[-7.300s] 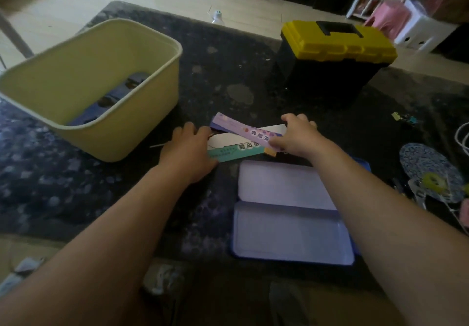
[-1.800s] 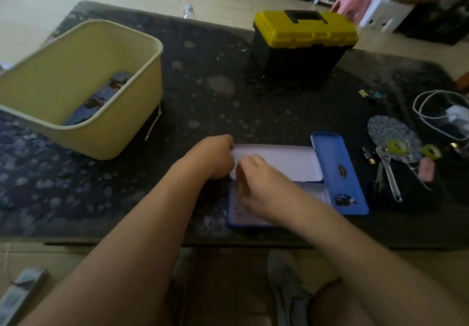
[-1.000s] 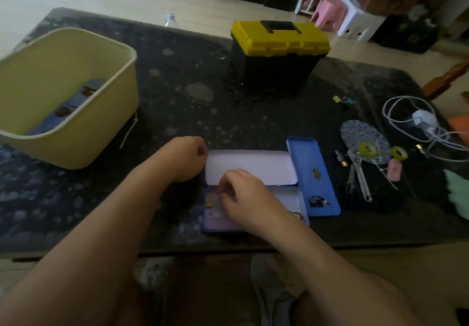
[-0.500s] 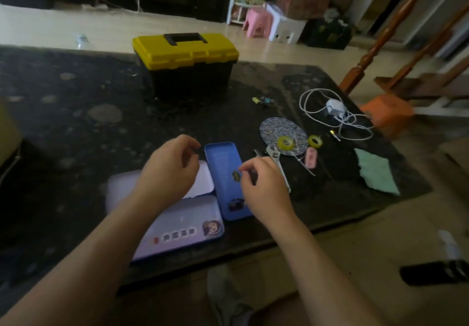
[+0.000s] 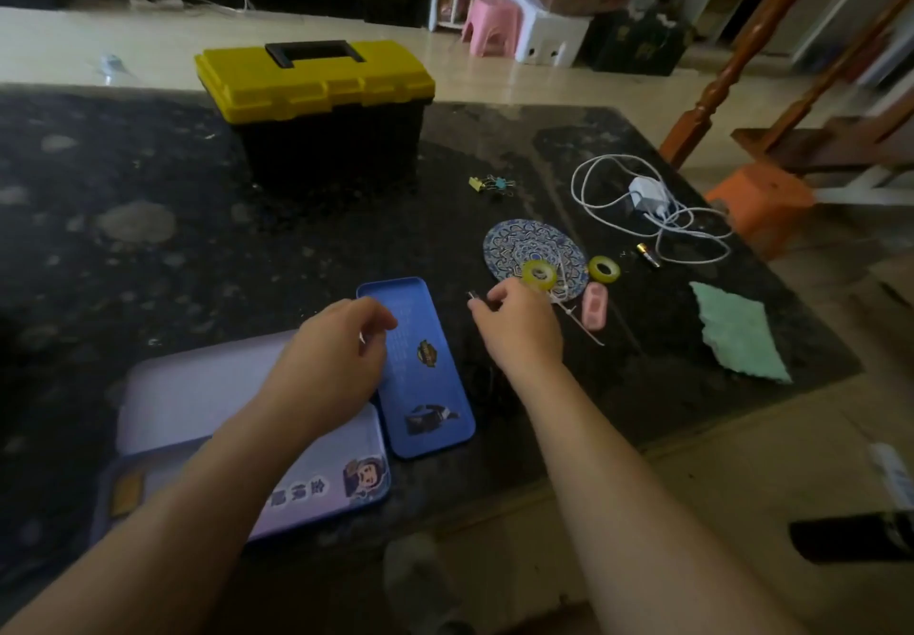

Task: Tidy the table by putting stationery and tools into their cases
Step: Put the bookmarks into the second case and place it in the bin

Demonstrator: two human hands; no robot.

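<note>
**Tidying in progress:** A person's right hand (image 5: 519, 332) pinches a small metal piece (image 5: 472, 295) between thumb and forefinger, just right of the far end of a closed blue case (image 5: 420, 372). The case lies on a dark, speckled stone table (image 5: 163, 258). The piece is too blurred to name and is perhaps the tip of a tool. It juts leftward from the fingertips, toward the blue case. The left hand (image 5: 326, 367) hovers over the blue case's left edge, fingers loosely curled, with nothing visible in them.

The blue case is a smooth, round-cornered oblong tin with two stickers on its lid. Its long axis runs away from the person, the far end leaning slightly left. Hard against its near left side lies an open pencil tin (image 5: 198, 412), pale lavender inside. This tin lies crosswise to the blue case, with its lid folded back flat on the far side. A printed card (image 5: 346, 478) with a cartoon figure lies in its tray.

Well beyond the blue case stands a shut toolbox (image 5: 316, 105) with a black plastic body, a ribbed yellow lid and a black handle. To the blue case's right, past the right hand, lies a round disc (image 5: 529, 246) with blue ornament, carrying one translucent yellow tape roll (image 5: 539, 274). A second tape roll (image 5: 604, 269) and a pink oblong piece (image 5: 594, 305) lie further right. Farther right again is a crumpled green cloth (image 5: 737, 332). Beyond and right of the case are a coiled white charger cable (image 5: 648, 194) and some binder clips (image 5: 492, 184).
</note>
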